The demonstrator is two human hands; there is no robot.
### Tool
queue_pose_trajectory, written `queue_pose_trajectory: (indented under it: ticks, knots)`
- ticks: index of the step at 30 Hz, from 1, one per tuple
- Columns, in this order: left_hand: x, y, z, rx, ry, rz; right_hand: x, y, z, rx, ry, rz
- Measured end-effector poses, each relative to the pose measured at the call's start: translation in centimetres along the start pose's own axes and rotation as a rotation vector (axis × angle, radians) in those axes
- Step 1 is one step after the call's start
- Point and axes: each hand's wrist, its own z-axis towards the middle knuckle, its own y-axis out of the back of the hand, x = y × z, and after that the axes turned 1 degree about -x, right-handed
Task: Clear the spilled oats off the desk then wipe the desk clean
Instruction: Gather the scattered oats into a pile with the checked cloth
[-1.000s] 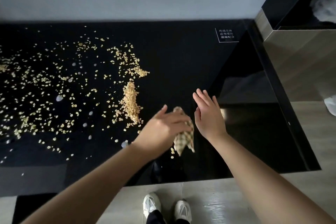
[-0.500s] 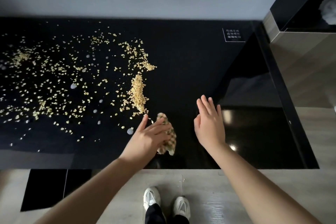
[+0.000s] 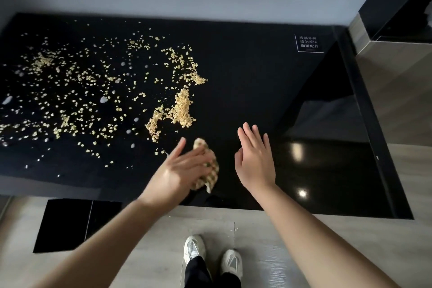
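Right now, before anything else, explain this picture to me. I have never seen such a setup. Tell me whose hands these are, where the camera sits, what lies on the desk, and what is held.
There is no machine here: a person works with two bare hands. The single camera is worn on the person's head and looks forward and down, which is why the shoes show at the bottom. The black desk is strewn with oats, thickest in a pile near the middle, with a few pale drops among them. The left hand holds a checked cloth near the desk's front edge; its fingers look blurred. The right hand is open beside it and holds nothing.
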Motion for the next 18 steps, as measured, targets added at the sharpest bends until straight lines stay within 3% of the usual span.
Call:
queue_pose_trajectory:
  ticks: [4, 13, 18]
  knots:
    - [-1.6, -2.4, -2.5, 0.134, -0.116, -0.014, -0.1, 0.1, 0.0, -0.002, 0.014, -0.011]
    - [2.5, 1.7, -4.6, 0.029, 0.298, 0.13, -1.4, 0.7, -0.5, 0.056, 0.076, -0.051]
    - [-4.1, -1.1, -0.7, -0.045, 0.102, -0.005, -5.3, 2.4, -1.3, 0.035, 0.01, -0.082]
